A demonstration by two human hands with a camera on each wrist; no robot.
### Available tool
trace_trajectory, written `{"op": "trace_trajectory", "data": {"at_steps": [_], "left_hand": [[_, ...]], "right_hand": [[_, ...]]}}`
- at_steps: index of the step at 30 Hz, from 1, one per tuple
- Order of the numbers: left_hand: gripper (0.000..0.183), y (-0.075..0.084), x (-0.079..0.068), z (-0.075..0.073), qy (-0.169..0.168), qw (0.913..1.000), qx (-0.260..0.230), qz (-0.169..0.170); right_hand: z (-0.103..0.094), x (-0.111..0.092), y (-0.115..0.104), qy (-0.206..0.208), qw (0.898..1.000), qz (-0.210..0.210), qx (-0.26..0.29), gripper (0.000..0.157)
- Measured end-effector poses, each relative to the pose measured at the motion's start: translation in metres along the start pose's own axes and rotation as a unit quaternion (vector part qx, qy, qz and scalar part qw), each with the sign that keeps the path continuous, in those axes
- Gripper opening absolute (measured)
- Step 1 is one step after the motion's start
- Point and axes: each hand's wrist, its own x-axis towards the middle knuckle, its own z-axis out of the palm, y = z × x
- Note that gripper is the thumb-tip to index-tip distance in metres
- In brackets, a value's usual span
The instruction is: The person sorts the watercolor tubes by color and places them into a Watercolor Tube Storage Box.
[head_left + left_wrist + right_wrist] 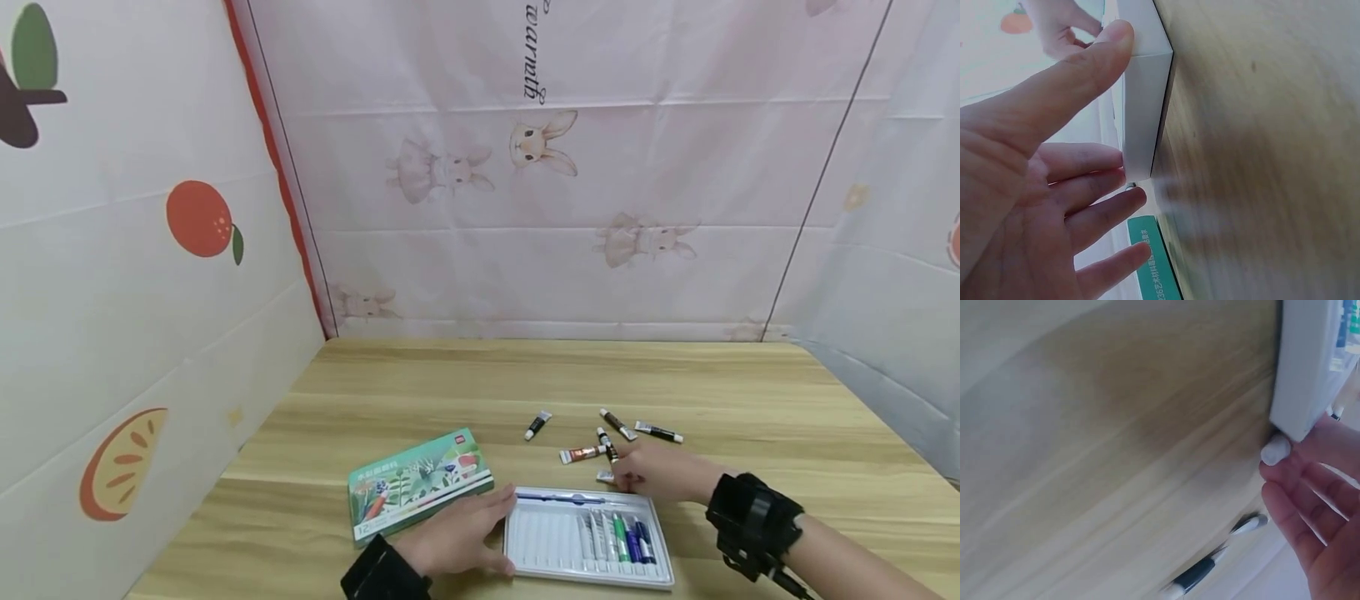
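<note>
My left hand (461,533) lies along the left side of a white plastic tray (543,537). In the left wrist view its thumb and fairly straight fingers touch the tray wall (1146,112). Several paint tubes (621,537), clear, green and dark blue, sit in the tray's right half, and a blue paintbrush (561,499) fills the slot at its back. Just behind the tray's back right corner, my right hand (660,472) pinches a small paint tube. Its white cap (1276,450) shows at the fingertips; the hand hides much of the tube.
Several loose paint tubes lie behind the tray, among them a dark one (537,425), a brown one (582,455) and a black one (659,432). A green paint box (420,483) is left of the tray, close to my left hand. Printed cloth walls (465,275) border the wooden table.
</note>
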Motion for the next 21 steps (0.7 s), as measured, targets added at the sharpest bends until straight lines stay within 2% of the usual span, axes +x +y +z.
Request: {"op": "trace_trajectory", "data": {"at_steps": [4, 8, 12, 15, 18, 21], "left_hand": [[0.083, 0.001, 0.001, 0.0, -0.002, 1.0, -0.002, -0.006], [0.083, 0.001, 0.001, 0.0, -0.002, 1.0, -0.003, -0.004], [0.083, 0.0, 0.0, 0.0, 0.0, 1.0, 0.0, 0.0], [0.083, 0.0, 0.0, -0.001, 0.003, 1.0, 0.001, 0.003], [0.083, 0.0, 0.0, -0.002, 0.002, 1.0, -0.002, 0.002], [0.083, 0.0, 0.001, 0.0, 0.001, 1.0, -0.007, 0.004]], "right_hand": [[-0.001, -0.004, 0.001, 0.002, 1.0, 0.015, -0.01, 0.02], [-0.005, -0.006, -0.005, 0.025, 0.999, 0.026, -0.003, 0.019], [-0.013, -0.003, -0.024, 0.039, 0.998, 0.036, 0.041, 0.013], [-0.015, 0.0, -0.044, 0.01, 0.994, 0.034, 0.106, 0.015], [-0.011, 0.005, -0.061, -0.041, 0.984, 0.03, 0.173, 0.015], [-0.007, 0.009, -0.072, -0.072, 0.976, 0.021, 0.206, 0.014]]}}
